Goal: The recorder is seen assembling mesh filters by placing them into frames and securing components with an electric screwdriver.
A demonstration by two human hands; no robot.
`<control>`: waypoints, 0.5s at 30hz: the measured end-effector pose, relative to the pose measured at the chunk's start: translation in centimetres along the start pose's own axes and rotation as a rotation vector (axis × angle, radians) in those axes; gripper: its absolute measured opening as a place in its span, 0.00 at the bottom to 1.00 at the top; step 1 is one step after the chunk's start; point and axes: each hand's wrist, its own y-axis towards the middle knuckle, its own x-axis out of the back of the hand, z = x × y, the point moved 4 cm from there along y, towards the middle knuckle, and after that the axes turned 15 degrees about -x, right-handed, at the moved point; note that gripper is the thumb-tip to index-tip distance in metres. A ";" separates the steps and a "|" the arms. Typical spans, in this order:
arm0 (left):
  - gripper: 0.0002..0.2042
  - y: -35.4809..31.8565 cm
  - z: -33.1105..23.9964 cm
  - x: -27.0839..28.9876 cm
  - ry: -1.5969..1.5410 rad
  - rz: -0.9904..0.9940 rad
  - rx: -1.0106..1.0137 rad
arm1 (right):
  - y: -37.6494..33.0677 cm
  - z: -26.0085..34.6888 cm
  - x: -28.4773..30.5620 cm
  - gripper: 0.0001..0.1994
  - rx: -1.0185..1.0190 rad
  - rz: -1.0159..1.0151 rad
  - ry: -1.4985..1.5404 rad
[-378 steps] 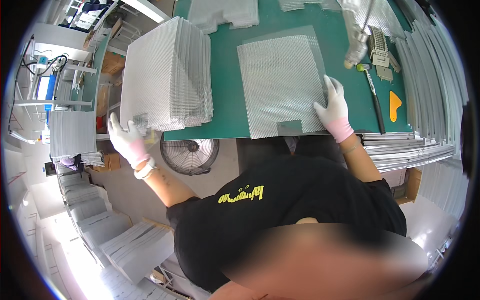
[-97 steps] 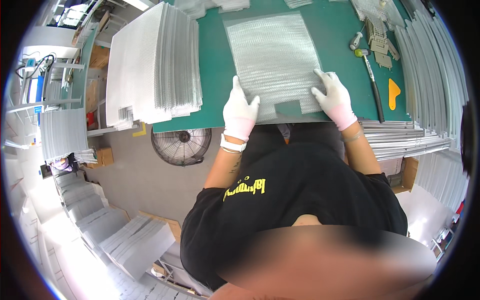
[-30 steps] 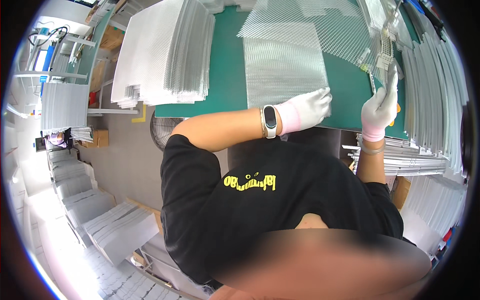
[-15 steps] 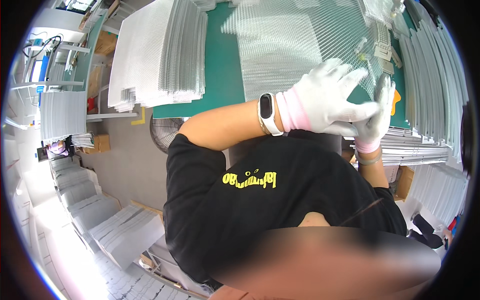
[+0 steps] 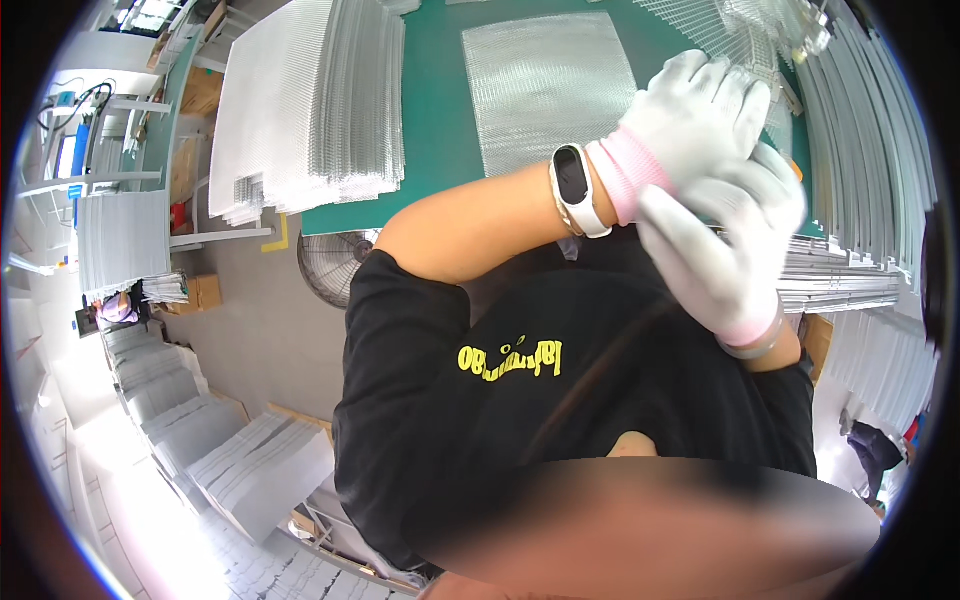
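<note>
Both hands wear white gloves with pink cuffs, close together at the near right of the green table. My left hand reaches out with its fingers extended and slightly bent; nothing shows in it. Just nearer, my right hand is raised with thumb and fingers apart, overlapping the left hand's lower edge. Whether the two touch I cannot tell. Beyond the hands lies a loose silvery mesh sheet. A rectangular mesh panel rests flat on the table, left of my left hand.
A tall stack of mesh panels stands at the table's left. Long pale panels line the right side. A floor fan is below the table's near edge. A small orange thing shows partly behind my right hand.
The loose mesh sheet has shifted to the far right, uncovering the rectangular panel. My left hand has moved farther out; my right hand has come leftward and nearer to me.
</note>
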 end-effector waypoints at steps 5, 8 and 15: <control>0.08 0.4 -0.2 -0.6 0.055 0.038 -0.076 | 0.8 0.7 -1.5 0.17 -0.043 0.121 0.062; 0.08 0.4 -0.5 -0.2 0.120 0.153 -0.069 | 1.1 0.9 -2.0 0.16 -0.065 0.169 0.072; 0.28 -0.4 -0.8 0.6 0.009 0.409 -0.055 | 0.9 1.1 -3.0 0.15 -0.054 0.212 -0.021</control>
